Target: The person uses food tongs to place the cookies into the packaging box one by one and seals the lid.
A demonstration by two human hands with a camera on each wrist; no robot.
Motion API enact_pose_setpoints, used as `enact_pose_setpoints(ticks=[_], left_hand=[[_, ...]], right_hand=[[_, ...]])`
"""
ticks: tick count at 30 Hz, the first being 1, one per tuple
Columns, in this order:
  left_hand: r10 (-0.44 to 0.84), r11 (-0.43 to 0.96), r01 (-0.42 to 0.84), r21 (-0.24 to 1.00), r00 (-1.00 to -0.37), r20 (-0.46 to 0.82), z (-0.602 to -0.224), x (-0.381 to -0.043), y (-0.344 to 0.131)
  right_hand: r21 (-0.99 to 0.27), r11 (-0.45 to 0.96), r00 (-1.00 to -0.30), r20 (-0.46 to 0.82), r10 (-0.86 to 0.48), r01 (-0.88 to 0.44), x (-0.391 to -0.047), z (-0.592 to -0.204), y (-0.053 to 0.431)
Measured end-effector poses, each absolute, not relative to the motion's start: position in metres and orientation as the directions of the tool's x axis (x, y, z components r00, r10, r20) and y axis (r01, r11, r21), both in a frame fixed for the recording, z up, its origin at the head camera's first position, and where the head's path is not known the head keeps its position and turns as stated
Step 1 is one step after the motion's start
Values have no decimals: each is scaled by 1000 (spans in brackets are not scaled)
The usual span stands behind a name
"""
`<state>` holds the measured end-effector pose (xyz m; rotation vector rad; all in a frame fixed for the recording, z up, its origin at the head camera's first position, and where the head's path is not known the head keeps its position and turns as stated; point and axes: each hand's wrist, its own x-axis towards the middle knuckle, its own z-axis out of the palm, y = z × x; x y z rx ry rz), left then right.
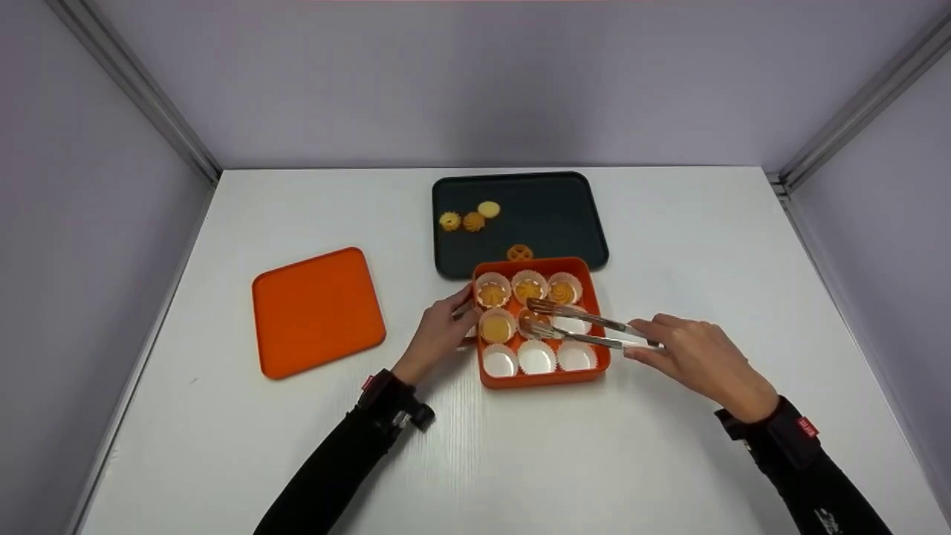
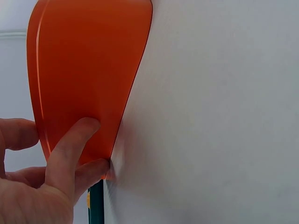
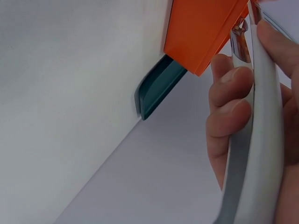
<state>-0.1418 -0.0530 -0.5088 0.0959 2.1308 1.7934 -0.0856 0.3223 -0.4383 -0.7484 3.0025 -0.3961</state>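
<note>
In the head view an orange box point(image 1: 546, 380) holds rows of white paper cups. The back row has piped cookies, such as one cookie point(image 1: 491, 295) at the left. A flat round cookie point(image 1: 497, 328) lies in the middle row's left cup; the front cups show bare white insides. My left hand point(image 1: 440, 332) holds the box's left side, thumb on the outer wall point(image 2: 88, 60) and a finger at the rim in the left wrist view. My right hand point(image 1: 695, 360) grips tongs point(image 1: 594, 340), whose tips overlap the centre cup and partly hide an orange-brown piece there.
Behind the box lies a dark green tray point(image 1: 550, 208) with a pale round cookie point(image 1: 489, 209), two piped cookies point(image 1: 473, 221) and a pretzel-shaped cookie point(image 1: 519, 253). The box's back edge overlaps it in the head view. An orange lid-like tray point(image 1: 319, 312) lies at left. Pale walls enclose the table.
</note>
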Motion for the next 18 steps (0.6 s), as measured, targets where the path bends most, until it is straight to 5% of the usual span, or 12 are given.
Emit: enact_pose_setpoints(ticks=[18], left_hand=[[286,200,-146,969,-937,-200,-509,-141,-54]], right_hand=[[-227,852,-880,53,-472,-471,-87,-442,321]])
